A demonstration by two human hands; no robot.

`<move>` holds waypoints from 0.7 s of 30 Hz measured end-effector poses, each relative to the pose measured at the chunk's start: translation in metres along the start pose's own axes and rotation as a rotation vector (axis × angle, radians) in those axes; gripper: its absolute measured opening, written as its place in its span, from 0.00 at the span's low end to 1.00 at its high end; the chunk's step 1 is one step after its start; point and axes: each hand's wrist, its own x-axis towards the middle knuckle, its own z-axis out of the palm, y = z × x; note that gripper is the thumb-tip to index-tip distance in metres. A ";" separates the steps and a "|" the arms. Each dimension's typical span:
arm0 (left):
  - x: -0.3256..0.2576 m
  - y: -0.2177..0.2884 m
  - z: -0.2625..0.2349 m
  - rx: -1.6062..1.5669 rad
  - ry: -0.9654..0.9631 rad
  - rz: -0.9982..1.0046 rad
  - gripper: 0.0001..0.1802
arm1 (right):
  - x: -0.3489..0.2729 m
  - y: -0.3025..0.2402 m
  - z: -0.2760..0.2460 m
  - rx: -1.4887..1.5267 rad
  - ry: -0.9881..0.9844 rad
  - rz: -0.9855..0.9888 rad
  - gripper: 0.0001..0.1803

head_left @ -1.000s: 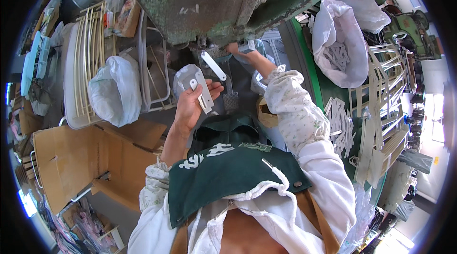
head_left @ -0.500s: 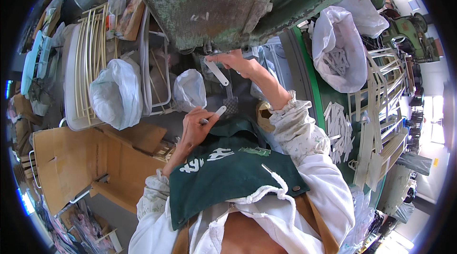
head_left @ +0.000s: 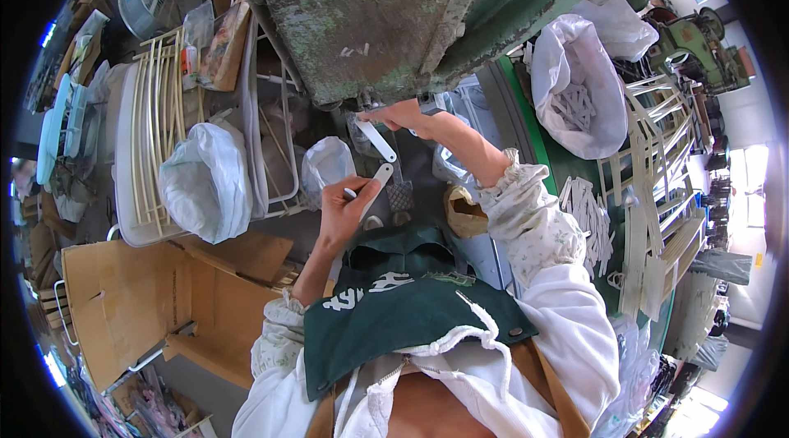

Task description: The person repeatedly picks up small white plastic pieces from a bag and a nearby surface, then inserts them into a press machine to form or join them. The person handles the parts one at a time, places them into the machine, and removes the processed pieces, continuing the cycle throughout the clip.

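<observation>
Two white strips [head_left: 383,175], prob. light, stiff, best held by edges: one clamped in L hand [head_left: 342,206] fingers, other strip [head_left: 378,140] near machine [head_left: 362,27], upper end at R hand [head_left: 404,116]; R fingers' closure: can't tell.

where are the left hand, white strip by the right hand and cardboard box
Left hand [head_left: 339,212], head view, middle of the hand
White strip [head_left: 378,141], head view, its middle
Cardboard box [head_left: 127,302], head view, left panel
</observation>
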 end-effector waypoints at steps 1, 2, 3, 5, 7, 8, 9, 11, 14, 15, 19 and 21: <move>0.002 -0.001 -0.002 -0.016 0.008 -0.009 0.08 | -0.013 -0.008 -0.003 -0.005 -0.002 -0.081 0.16; 0.003 -0.001 -0.003 -0.031 0.025 -0.031 0.09 | -0.021 -0.012 -0.006 -0.010 -0.004 -0.163 0.13; 0.005 0.000 -0.004 -0.047 0.040 -0.053 0.09 | -0.016 0.002 -0.005 0.104 0.076 -0.326 0.11; 0.008 0.001 -0.009 -0.059 0.059 -0.108 0.09 | -0.018 0.025 -0.004 0.283 0.122 -0.429 0.09; 0.009 0.002 -0.015 -0.069 0.085 -0.173 0.08 | -0.032 0.037 -0.002 0.045 0.068 -0.602 0.16; 0.009 0.004 -0.013 -0.133 0.079 -0.216 0.08 | -0.045 0.036 0.004 -0.029 0.092 -0.795 0.17; 0.012 0.010 -0.010 -0.197 0.071 -0.259 0.07 | -0.058 0.034 0.009 -0.104 0.117 -0.987 0.19; 0.013 0.013 -0.004 -0.312 0.054 -0.319 0.06 | -0.088 0.026 0.012 -0.663 0.082 -0.975 0.26; 0.007 0.032 0.006 -0.471 0.135 -0.499 0.10 | -0.090 0.039 0.021 -0.588 0.241 -1.099 0.29; 0.006 0.029 0.000 -0.687 0.067 -0.430 0.12 | -0.092 0.040 0.022 -0.556 0.293 -1.128 0.29; 0.002 0.024 -0.003 -0.831 0.078 -0.243 0.15 | -0.107 0.035 0.046 0.178 0.153 -0.320 0.09; -0.007 0.023 0.019 -0.476 0.147 -0.221 0.13 | -0.105 0.038 0.064 0.286 0.125 -0.361 0.10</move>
